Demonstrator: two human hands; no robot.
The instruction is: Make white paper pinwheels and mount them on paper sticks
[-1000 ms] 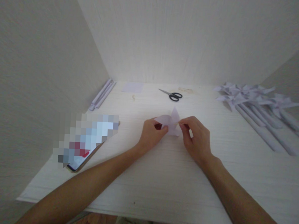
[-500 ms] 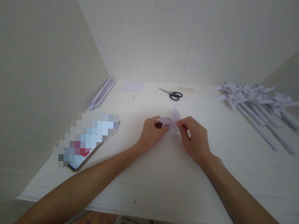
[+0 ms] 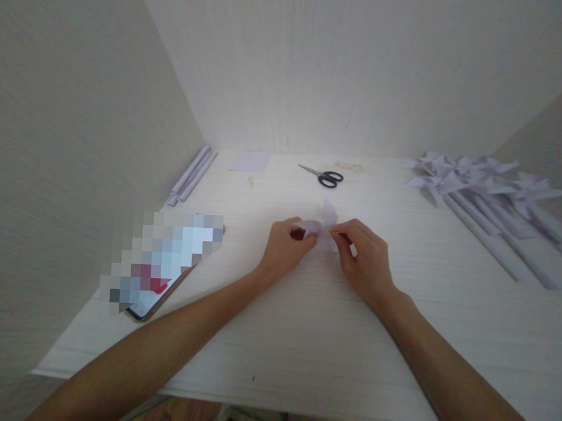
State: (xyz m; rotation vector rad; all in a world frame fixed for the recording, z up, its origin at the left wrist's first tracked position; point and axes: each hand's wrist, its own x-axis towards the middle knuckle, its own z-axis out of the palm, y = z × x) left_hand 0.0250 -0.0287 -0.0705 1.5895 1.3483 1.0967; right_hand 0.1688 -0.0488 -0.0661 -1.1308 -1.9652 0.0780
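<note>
Over the middle of the table, a white paper pinwheel is held with one blade pointing up and away from me. My left hand grips its left side, thumb in front and fingers behind. At the pinwheel's right, close to its centre, the thumb and forefinger of my right hand are pinched together. Whatever small thing lies between those fingertips is too tiny to make out.
Black-handled scissors, a paper square and small thin pale pieces lie toward the back wall. Rolled paper sticks and a phone are at left. Several finished pinwheels on paper sticks are piled at right.
My right hand has shifted very slightly left, closer to the pinwheel's centre, and the pinwheel has tilted a little. My left hand keeps its grip.
</note>
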